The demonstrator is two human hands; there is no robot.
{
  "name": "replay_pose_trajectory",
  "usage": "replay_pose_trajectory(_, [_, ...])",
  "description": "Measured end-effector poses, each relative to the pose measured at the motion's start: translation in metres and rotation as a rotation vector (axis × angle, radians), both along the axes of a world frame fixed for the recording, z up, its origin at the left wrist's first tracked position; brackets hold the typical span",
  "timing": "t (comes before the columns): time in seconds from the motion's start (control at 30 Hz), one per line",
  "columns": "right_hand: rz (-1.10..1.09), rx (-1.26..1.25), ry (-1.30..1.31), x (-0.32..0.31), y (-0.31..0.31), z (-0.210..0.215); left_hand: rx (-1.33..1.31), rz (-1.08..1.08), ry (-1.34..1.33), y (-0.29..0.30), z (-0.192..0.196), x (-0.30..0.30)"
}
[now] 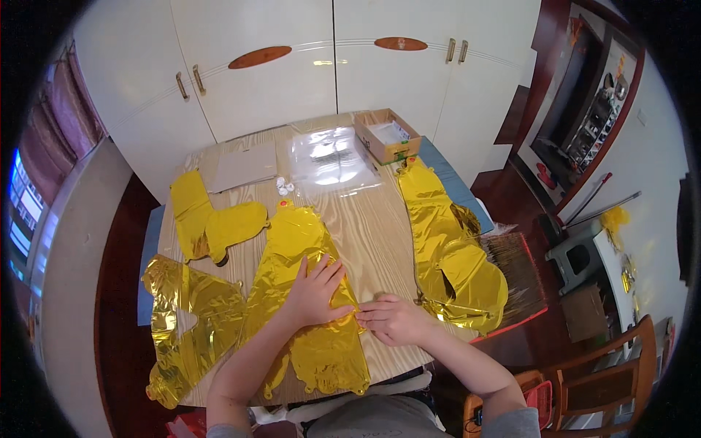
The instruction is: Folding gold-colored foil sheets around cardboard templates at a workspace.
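Observation:
A flat gold foil balloon [292,252] lies on the wooden table in front of me. My left hand [314,298] rests on its middle with the fingers spread. At the balloon's right edge, my right hand [394,321] is closed, its thumb and fingertips pinching the foil rim. Two more deflated foil balloons lie to the left: an L-shaped one [219,223] farther off and a crinkled one [208,306] nearer. On the right side another long gold foil balloon [442,237] hangs partly over the table edge.
Along the back of the table [376,237] are a grey board [244,169], small white pieces [285,187], transparent plastic sheets [332,160] and an open cardboard box [387,139]. White cabinets [277,95] stand behind. A wooden chair [599,379] is at the near right.

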State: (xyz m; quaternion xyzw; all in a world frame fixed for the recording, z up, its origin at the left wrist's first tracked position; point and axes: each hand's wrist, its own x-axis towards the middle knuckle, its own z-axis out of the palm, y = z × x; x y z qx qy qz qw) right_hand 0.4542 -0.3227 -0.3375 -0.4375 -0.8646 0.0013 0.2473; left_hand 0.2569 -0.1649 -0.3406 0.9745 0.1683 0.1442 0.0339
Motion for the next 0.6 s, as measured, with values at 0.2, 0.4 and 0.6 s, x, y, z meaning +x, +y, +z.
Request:
replay_pose_trajectory(0.2, [-0.005, 0.025, -0.005, 0.0, -0.001, 0.002, 0.033, 0.0, 0.003, 0.0, 0.001, 0.0])
replay_pose_trajectory(0.4, [-0.003, 0.086, 0.045, -0.003, 0.0, 0.005, 0.062, 0.016, 0.046, -0.002, 0.004, 0.001])
replay_pose_trajectory(0.6, [0.006, 0.071, 0.054, -0.001, 0.0, 0.003, 0.033, 0.036, 0.191, 0.009, 0.017, 0.009])
